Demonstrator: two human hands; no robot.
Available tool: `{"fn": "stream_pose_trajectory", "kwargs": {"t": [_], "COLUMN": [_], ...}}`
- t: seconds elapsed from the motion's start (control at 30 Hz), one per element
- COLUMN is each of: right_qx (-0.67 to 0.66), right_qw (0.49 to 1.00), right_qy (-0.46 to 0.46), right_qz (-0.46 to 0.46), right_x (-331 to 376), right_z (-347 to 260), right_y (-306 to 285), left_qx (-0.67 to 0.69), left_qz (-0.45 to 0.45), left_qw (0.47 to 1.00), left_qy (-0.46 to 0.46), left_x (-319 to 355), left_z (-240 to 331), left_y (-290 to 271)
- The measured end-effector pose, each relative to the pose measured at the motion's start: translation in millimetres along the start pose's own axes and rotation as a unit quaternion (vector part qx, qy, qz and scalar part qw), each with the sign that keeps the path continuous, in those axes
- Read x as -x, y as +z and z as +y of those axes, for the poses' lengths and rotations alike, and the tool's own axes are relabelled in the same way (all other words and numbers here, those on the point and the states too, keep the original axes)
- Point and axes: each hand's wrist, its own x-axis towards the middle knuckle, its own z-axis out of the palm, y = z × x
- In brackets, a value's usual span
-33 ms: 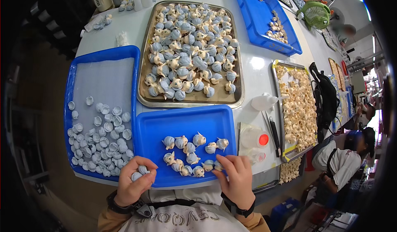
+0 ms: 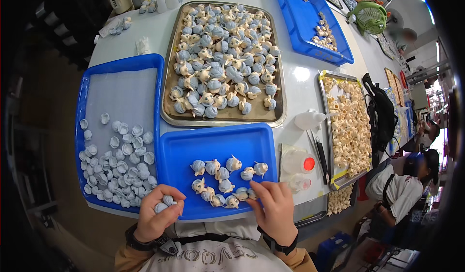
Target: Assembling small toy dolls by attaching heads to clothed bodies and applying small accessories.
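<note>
My left hand point(image 2: 156, 218) is closed around pale blue rounded pieces point(image 2: 165, 202), over the near left corner of a shallow blue tray point(image 2: 193, 143). My right hand point(image 2: 275, 210) pinches a small blue-and-cream figure head point(image 2: 252, 193) between thumb and fingers, low at the tray's near right side. Its fingertips partly cover that head. Right beside it lies another figure head point(image 2: 240, 193). Several more, cream with pointed ears and blue caps, are spread on the tray, among them a figure head point(image 2: 233, 163) near the middle.
At left, a blue tray point(image 2: 121, 83) holds many pale blue shells point(image 2: 127, 149). Beyond, a metal tray point(image 2: 223, 122) is heaped with figure heads. To the right are a squeeze bottle point(image 2: 309, 120), tweezers point(image 2: 317, 155), a red-capped jar point(image 2: 296, 160) and cream parts point(image 2: 348, 126). People sit farther off.
My right hand and the figure head in its fingers have shifted slightly left. The figure head beside it has moved a little left too. My left hand stays nearly still.
</note>
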Motion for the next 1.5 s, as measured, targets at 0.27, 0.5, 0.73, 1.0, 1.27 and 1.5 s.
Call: {"fn": "stream_pose_trajectory", "kwargs": {"t": [0.27, 0.5, 0.73, 1.0, 1.27, 1.5], "right_qx": [-0.17, -0.2, -0.568, -0.3, -0.179, -0.105], "right_qw": [0.981, 0.979, 0.785, 0.89, 0.974, 0.99], "right_qy": [-0.026, -0.043, 0.036, 0.25, 0.134, 0.084], "right_qz": [-0.086, 0.026, 0.244, 0.234, 0.026, 0.046], "right_x": [-23.7, 0.9, 38.8, 6.1, -73.5, -89.1], "right_z": [-22.5, -7.3, 28.3, 111.7, 143.4, 161.8], "right_y": [20.0, 2.9, -42.4, -99.9, -88.1, -66.8], "left_qx": [-0.02, -0.101, -0.284, -0.447, -0.406, -0.334], "left_qz": [-0.004, -0.07, -0.261, -0.143, -0.077, -0.055], "left_qw": [1.0, 0.992, 0.922, 0.88, 0.907, 0.937], "left_qy": [0.014, -0.004, -0.037, 0.072, 0.079, 0.089], "left_x": [0.8, -3.0, -10.5, -8.7, 3.5, 8.5], "left_z": [-4.3, -4.0, 5.5, -5.4, 5.1, -2.6], "left_y": [0.8, -3.8, 12.9, 28.0, 33.7, 27.4]}}
